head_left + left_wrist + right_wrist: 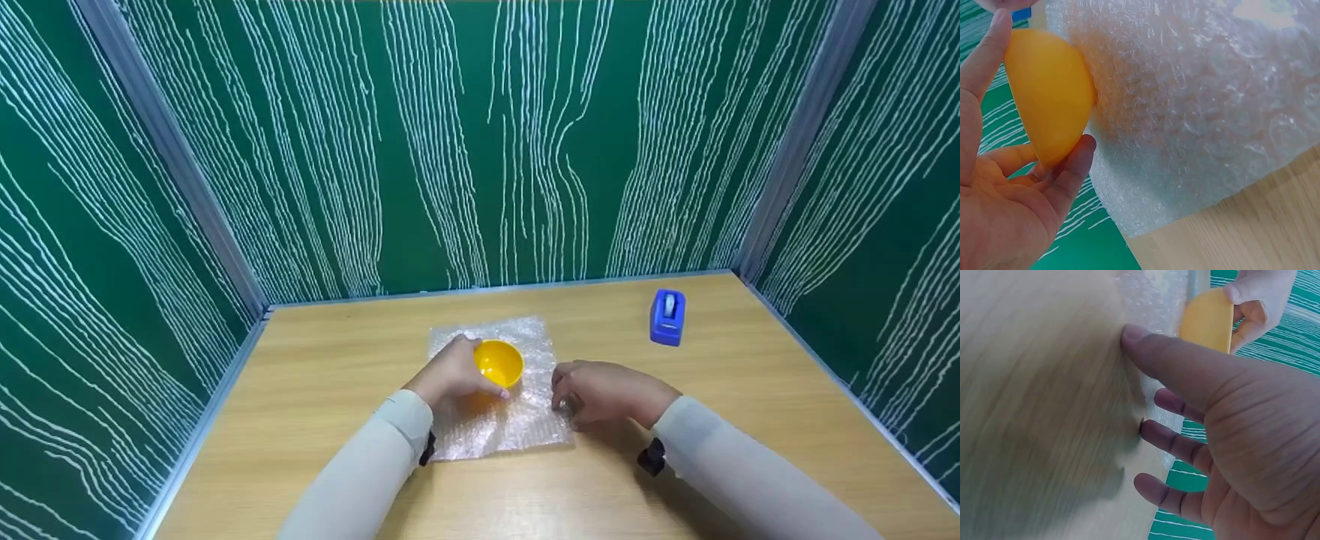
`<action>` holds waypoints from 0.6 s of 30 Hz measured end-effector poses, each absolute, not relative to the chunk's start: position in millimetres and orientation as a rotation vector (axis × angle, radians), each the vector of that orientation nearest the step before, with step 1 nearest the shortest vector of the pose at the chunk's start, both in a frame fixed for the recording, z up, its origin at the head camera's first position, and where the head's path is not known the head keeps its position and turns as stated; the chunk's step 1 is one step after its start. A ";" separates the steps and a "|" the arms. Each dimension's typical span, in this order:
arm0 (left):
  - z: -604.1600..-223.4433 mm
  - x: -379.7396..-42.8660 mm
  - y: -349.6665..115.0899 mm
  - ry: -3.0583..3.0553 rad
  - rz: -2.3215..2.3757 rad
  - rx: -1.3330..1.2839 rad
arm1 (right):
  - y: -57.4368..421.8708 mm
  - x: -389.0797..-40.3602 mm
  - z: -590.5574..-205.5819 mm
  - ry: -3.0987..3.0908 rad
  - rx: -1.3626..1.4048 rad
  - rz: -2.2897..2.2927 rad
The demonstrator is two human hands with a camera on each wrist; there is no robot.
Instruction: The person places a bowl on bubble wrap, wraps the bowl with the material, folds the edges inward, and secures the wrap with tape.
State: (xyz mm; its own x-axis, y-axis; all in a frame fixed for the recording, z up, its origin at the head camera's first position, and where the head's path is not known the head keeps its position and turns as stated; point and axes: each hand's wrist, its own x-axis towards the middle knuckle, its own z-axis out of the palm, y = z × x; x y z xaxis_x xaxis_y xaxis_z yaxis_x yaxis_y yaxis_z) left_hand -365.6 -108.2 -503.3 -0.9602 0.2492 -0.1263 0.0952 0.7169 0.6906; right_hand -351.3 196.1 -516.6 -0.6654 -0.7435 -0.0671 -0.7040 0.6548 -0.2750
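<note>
A small yellow bowl (500,362) is over the middle of a sheet of clear bubble wrap (510,435), its hollow facing up and its round base close against the sheet. My left hand (454,371) holds it by the side, thumb on the near side of the rim and fingers round the far side. At the sheet's right edge is my right hand (611,390). Its fingers are loosely bent, and the right wrist view shows the thumb (1145,349) apart from the lower fingers, tips right by the wrap and tabletop.
A blue tape dispenser (667,319) stands at the back right of the wooden table (337,360). Green panels (435,150) with wavy white lines enclose the table at the back and both sides, joined by grey posts (795,150).
</note>
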 end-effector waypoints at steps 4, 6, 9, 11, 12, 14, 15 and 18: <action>-503.2 -364.9 -108.1 2.711 1.062 0.260 | 193.4 -353.2 -521.5 2.723 -1.249 -0.336; -502.4 -364.4 -108.0 2.704 1.076 0.252 | 192.5 -353.7 -521.8 2.733 -1.250 -0.354; -500.9 -362.7 -107.5 2.695 1.093 0.245 | 191.6 -353.2 -520.3 2.747 -1.200 -0.403; -500.3 -361.9 -107.3 2.694 1.098 0.246 | 191.1 -353.1 -519.5 2.759 -1.182 -0.441; -500.2 -361.3 -107.2 2.693 1.100 0.241 | 191.0 -353.2 -519.4 2.766 -1.176 -0.451; -500.1 -360.6 -107.3 2.694 1.100 0.243 | 190.7 -353.9 -518.9 2.780 -1.177 -0.471; -500.4 -360.6 -107.5 2.693 1.101 0.244 | 190.9 -354.4 -518.8 2.785 -1.185 -0.482; -502.3 -361.7 -108.6 2.695 1.103 0.254 | 191.5 -355.9 -517.0 2.805 -1.199 -0.494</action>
